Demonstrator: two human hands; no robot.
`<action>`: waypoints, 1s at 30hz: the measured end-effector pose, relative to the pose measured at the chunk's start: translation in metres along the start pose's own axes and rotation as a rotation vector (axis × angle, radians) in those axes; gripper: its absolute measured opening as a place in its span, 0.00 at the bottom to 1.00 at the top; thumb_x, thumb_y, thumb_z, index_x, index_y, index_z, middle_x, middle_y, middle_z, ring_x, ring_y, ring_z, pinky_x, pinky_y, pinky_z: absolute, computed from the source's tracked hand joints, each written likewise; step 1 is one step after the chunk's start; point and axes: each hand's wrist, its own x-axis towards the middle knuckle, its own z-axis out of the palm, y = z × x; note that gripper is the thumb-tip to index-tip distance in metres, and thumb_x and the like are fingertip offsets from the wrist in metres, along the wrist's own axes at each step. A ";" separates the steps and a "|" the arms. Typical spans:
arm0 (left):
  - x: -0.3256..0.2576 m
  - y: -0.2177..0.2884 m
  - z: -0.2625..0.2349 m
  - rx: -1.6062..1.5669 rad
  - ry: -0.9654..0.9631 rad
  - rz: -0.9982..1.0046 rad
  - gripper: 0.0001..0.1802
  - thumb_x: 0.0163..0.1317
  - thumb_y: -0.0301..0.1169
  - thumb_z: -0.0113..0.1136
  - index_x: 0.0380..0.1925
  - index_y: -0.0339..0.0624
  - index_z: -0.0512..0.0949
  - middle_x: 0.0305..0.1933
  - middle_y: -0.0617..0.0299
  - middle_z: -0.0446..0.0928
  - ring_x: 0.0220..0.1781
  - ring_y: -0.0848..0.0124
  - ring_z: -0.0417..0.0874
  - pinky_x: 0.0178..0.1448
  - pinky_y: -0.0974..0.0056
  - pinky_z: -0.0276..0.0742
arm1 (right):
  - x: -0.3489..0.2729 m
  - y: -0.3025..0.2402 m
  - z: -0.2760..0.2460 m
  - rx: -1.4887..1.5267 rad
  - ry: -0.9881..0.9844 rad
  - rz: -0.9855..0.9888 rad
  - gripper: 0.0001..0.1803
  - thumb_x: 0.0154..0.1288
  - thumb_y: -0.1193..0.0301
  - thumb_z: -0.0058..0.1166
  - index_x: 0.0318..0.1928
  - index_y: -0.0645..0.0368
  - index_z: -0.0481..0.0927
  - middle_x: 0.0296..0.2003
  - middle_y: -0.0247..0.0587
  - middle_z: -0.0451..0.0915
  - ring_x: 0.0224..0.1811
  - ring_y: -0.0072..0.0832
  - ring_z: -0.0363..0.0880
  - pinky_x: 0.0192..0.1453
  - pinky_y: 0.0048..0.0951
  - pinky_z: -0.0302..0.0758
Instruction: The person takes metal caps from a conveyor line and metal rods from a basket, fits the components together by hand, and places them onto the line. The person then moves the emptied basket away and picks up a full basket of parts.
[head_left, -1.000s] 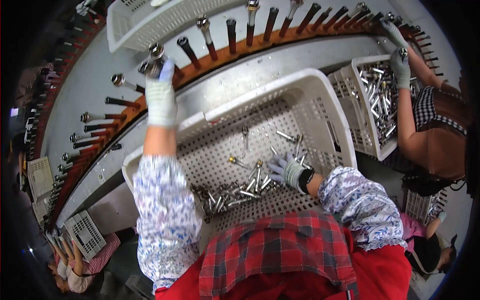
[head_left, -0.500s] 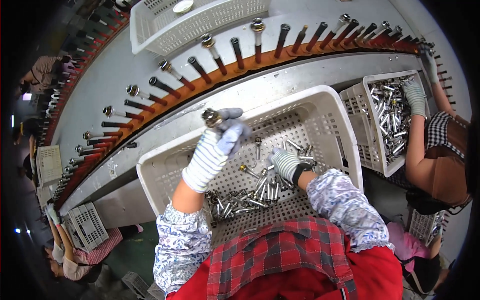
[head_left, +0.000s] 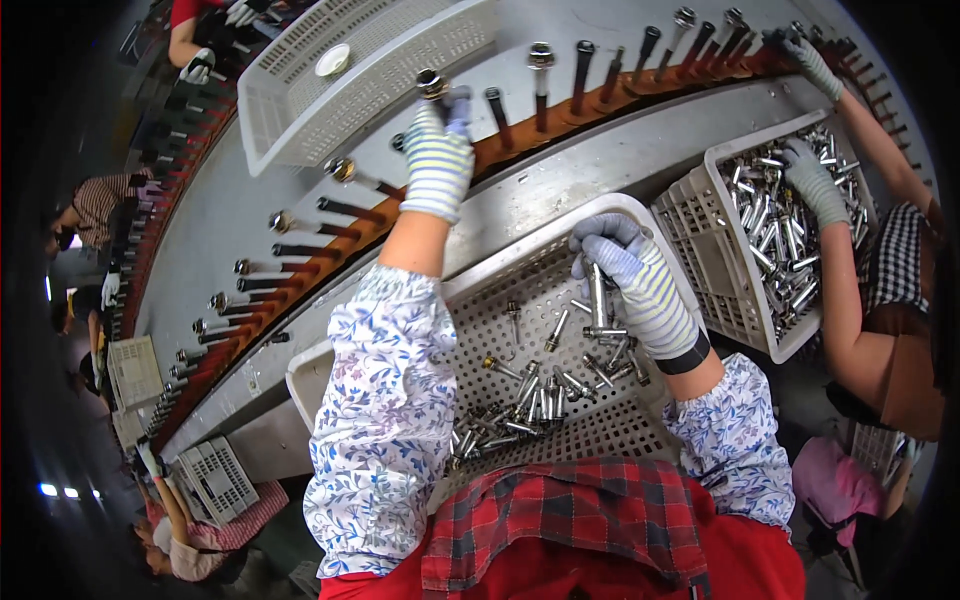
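My left hand (head_left: 437,160), in a striped glove with grey-blue fingertips, is closed on a shiny metal fitting (head_left: 431,85) at the row of black-topped pegs (head_left: 497,115). Whether that fitting sits on a peg is hidden by the fingers. Over the right side of a white perforated crate (head_left: 470,278), my right hand (head_left: 645,285) grips a silver tubular fitting (head_left: 598,297) between bent fingers. More chrome tube fittings (head_left: 530,395) lie loose on the crate's floor, a few with yellowish ends.
The pegs stand on a curved orange-brown rail (head_left: 590,118), several carrying fittings. Behind it is a white basket (head_left: 400,85) with a small white dish (head_left: 333,60). At right, a co-worker's gloved hand (head_left: 815,185) reaches into a crate of fittings (head_left: 770,215). Other people work at far left.
My left hand has moved up and away to the pegs with its fitting. My right hand has risen from the crate's floor and now holds a tubular fitting.
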 end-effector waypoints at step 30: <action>-0.038 0.060 -0.077 -0.059 -0.033 0.038 0.13 0.63 0.24 0.49 0.49 0.38 0.71 0.46 0.59 0.78 0.46 0.72 0.77 0.49 0.68 0.71 | -0.026 -0.036 0.012 -0.169 -0.107 -0.039 0.32 0.69 0.68 0.39 0.69 0.50 0.41 0.54 0.59 0.66 0.22 0.23 0.77 0.20 0.16 0.75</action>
